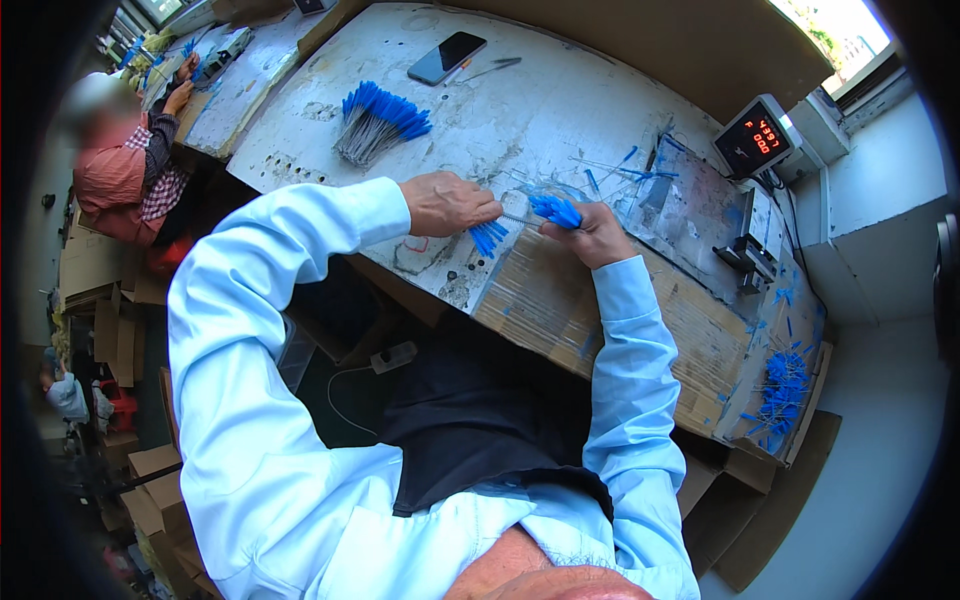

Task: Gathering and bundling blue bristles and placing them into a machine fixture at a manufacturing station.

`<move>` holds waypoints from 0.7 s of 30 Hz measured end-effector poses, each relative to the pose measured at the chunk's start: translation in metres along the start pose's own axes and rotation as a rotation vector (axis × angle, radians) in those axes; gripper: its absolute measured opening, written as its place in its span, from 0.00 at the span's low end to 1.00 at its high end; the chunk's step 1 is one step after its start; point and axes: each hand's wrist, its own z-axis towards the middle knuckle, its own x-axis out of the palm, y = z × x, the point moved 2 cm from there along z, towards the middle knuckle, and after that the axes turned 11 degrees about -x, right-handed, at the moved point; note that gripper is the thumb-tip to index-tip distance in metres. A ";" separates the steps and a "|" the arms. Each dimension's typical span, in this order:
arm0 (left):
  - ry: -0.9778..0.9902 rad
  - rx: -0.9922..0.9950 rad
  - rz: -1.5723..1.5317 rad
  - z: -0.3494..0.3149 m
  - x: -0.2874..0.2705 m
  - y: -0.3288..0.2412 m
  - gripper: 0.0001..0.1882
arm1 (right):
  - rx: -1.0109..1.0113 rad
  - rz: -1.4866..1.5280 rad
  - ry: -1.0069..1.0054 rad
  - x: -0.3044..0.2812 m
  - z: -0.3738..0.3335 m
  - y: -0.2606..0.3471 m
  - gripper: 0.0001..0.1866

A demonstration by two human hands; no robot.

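My left hand [450, 205] is closed, its thumb and fingers pinched at the table's near edge. Just below its fingertips a small bunch of blue-ended thin sticks [488, 238] pokes out. My right hand [597, 236] is wrapped round another bunch of blue-ended sticks [556, 211], with the blue ends pointing toward my left hand. Between the two hands run thin grey stems, too fine to tell apart. Farther back on the table lies a large fanned pile of the same sticks [382, 122], blue ends away from me.
A black phone [447, 58] and tweezers [492, 68] lie at the back. Loose sticks [625, 170] are scattered right of centre. A red-digit counter [755, 138] stands beside a small metal device [752, 245]. More blue sticks [784, 392] fill the right corner. Another person [130, 170] works at left.
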 end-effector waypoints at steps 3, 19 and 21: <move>0.068 0.063 0.020 -0.008 -0.015 0.003 0.12 | -0.047 0.060 0.012 0.005 0.000 0.000 0.07; -0.784 -0.269 -0.283 0.021 0.007 0.020 0.15 | 0.093 0.140 -0.396 -0.014 -0.002 -0.006 0.06; -0.933 -0.583 -0.590 0.038 0.021 0.025 0.14 | 0.217 0.273 -0.456 -0.026 -0.004 0.001 0.07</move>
